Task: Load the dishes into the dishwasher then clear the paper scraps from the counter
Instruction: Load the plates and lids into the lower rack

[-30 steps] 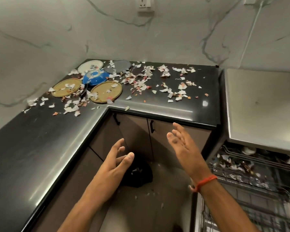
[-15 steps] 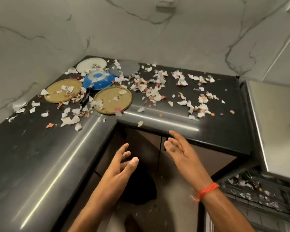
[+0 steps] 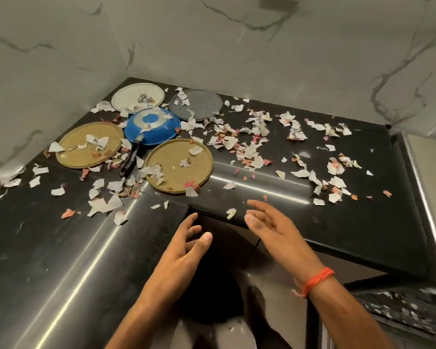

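**Both hands empty at the corner of the littered counter**

Far to my left, the black counter point(image 3: 48, 248) runs toward the corner, and loose paper scraps point(image 3: 103, 205) lie across it. Just past them sits the left gold plate point(image 3: 90, 144), flat, with a few scraps on it. Behind it, close to the wall, is the white plate point(image 3: 137, 96), also carrying bits of paper. The blue pan point(image 3: 152, 125) lies upside down between the plates, its black handle point(image 3: 131, 157) pointing toward me. My left hand point(image 3: 184, 250) hovers in front of the counter's inner corner, fingers relaxed and spread, holding nothing. Above it, near the counter edge, rests the right gold plate point(image 3: 179, 165), with scraps on its surface and rim. Behind that lies the grey plate point(image 3: 196, 104). My right hand point(image 3: 275, 227) reaches over the front edge of the counter, palm turned inward, fingers loosely extended, gripping nothing; an orange thread point(image 3: 317, 280) circles the wrist. More scraps are scattered over the counter's right stretch. At the lower right, part of the dishwasher rack point(image 3: 400, 306) shows, too blurred to read clearly.
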{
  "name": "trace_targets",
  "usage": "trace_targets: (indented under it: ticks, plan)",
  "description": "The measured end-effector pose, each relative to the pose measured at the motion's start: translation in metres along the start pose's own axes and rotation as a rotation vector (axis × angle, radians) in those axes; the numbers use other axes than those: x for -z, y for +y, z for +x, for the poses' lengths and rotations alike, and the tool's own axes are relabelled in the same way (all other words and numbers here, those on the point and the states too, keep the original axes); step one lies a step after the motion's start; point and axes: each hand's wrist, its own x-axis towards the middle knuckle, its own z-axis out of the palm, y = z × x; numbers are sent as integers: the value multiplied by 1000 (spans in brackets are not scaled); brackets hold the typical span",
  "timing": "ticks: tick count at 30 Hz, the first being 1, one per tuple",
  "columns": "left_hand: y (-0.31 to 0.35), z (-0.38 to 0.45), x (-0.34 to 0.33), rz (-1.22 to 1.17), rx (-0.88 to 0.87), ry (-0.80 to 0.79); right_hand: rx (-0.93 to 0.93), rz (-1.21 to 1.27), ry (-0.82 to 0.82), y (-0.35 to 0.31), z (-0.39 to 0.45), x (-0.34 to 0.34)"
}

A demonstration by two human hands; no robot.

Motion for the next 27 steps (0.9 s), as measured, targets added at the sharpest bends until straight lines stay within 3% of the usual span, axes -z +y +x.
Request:
trace_targets:
  ticks: [10,17,23,27]
  plan:
    - [40,46,10,-57,111,247,23,42,-264,-33,127,-10]
    - [61,55,3,-94,140,427,-1,-82,-439,-25,202,-18]
    - [49,75,4,-111,237,514,-15,-194,-364,-15,255,-30]
    - [34,109,20,-20,248,474,-4,-155,-276,-15,270,-41]
